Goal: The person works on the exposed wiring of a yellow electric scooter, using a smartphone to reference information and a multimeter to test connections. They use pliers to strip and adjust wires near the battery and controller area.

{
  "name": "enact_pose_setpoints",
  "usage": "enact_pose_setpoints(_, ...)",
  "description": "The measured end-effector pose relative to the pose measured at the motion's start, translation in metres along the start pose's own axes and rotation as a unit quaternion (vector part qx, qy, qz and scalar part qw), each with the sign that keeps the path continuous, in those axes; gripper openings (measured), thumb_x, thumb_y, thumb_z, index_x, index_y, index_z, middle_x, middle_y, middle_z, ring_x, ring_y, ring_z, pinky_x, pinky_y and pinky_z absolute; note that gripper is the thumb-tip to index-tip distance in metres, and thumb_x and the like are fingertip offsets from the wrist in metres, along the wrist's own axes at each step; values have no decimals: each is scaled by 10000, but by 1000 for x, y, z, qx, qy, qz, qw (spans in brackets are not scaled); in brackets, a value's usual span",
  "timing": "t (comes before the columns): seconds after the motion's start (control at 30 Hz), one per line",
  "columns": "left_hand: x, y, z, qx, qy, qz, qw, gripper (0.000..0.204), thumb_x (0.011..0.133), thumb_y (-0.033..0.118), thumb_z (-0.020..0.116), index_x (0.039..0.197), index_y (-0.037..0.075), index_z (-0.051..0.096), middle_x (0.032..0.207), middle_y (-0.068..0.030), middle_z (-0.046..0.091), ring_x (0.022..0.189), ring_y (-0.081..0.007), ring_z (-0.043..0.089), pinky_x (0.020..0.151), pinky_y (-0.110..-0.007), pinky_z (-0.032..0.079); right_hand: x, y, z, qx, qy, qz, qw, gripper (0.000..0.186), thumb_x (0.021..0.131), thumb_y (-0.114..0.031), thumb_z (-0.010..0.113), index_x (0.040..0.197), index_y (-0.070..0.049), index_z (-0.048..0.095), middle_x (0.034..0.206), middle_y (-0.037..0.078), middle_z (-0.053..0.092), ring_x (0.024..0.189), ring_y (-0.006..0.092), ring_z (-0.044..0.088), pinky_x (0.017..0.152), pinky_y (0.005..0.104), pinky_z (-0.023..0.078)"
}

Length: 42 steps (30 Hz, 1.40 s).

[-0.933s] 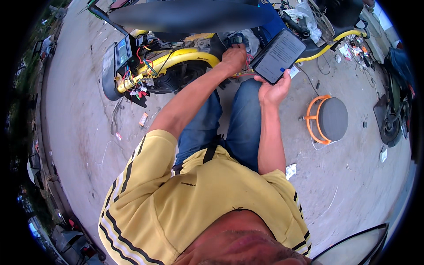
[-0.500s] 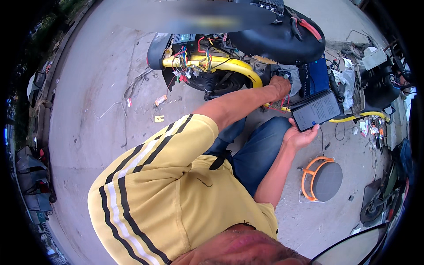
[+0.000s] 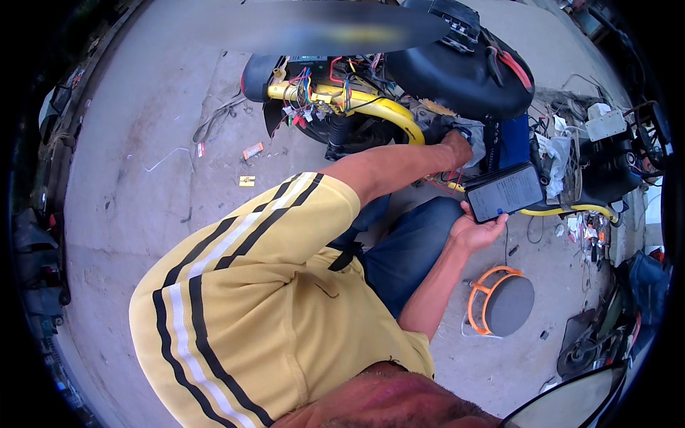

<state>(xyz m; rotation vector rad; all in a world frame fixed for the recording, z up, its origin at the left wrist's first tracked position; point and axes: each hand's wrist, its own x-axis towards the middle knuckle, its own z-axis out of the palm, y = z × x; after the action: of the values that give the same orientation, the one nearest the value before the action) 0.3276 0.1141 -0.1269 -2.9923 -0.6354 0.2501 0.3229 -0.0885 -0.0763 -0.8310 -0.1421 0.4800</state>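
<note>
My left hand (image 3: 457, 151) reaches into the middle of a stripped electric scooter with a yellow tube frame (image 3: 378, 107). Its fingers are bent and partly hidden beside a grey plastic bag (image 3: 475, 141) and thin red wires; what they grip cannot be made out. In my right hand (image 3: 477, 232) lies a smartphone (image 3: 505, 192) with a dark flip case, its lit screen facing up and full of text. The phone is held just nearer to me than a blue box (image 3: 514, 137) set in the scooter's frame.
Red-handled pliers (image 3: 512, 68) rest on the black seat (image 3: 457, 78). Coloured wires with connectors (image 3: 307, 107) hang at the scooter's left end. An orange-framed stool (image 3: 509, 305) stands at my right. Tools and scraps clutter the scooter's right part. A small yellow packet (image 3: 247, 181) lies on the ground.
The view has shifted slightly, so the stool and phone appear lower and farther left. My left hand stays at the same spot in the scooter, and my right hand keeps holding the phone.
</note>
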Motion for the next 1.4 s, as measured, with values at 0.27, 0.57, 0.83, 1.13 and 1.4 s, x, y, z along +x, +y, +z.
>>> enact_pose_setpoints(0.27, -7, -21, -1, 88, 62, 163, 981, 257, 959, 185, 612, 1171, 142, 752, 1251, -108, 706, 1144, -298, 706, 855, -429, 603, 4, 2, -6, 19, -7, -1, 1000, 524, 1052, -423, 391, 1365, -12, 480, 1159, 168, 676, 887, 297, 723, 520, 414, 615)
enact_pose_setpoints(0.57, -33, -22, -26, -158, 96, -45, 982, 225, 909, 100, 633, 1108, 25, 706, 1153, -230, 707, 1052, -401, 713, 879, -485, 584, 4, 3, -5, 48, -19, -4, 999, 505, 1056, -407, 391, 1335, 3, 486, 1143, 171, 682, 873, 301, 726, 512, 418, 614)
enact_pose_setpoints(0.83, -53, 4, 26, -321, 182, -214, 904, 284, 949, 206, 623, 1093, -38, 638, 1137, -308, 692, 1081, -459, 675, 939, -529, 542, 1, 2, -2, 63, -39, 10, 997, 499, 1068, -413, 350, 1336, -12, 481, 1143, 173, 682, 878, 320, 718, 535, 429, 608)
enact_pose_setpoints(1.13, -43, 31, 25, -385, 170, -354, 835, 421, 956, 377, 642, 1171, 16, 609, 1216, -263, 689, 1125, -463, 664, 971, -566, 504, 2, -2, -3, 59, -40, -10, 997, 505, 1068, -415, 353, 1343, -9, 472, 1141, 176, 679, 886, 310, 715, 531, 422, 606)
enact_pose_setpoints(1.4, -33, 29, 38, -395, 162, -405, 809, 408, 908, 422, 678, 1173, 111, 674, 1171, -185, 734, 1128, -398, 686, 960, -518, 526, 1, -2, -9, 49, -39, -6, 998, 505, 1058, -418, 372, 1344, -12, 467, 1153, 166, 673, 896, 303, 714, 525, 426, 602)
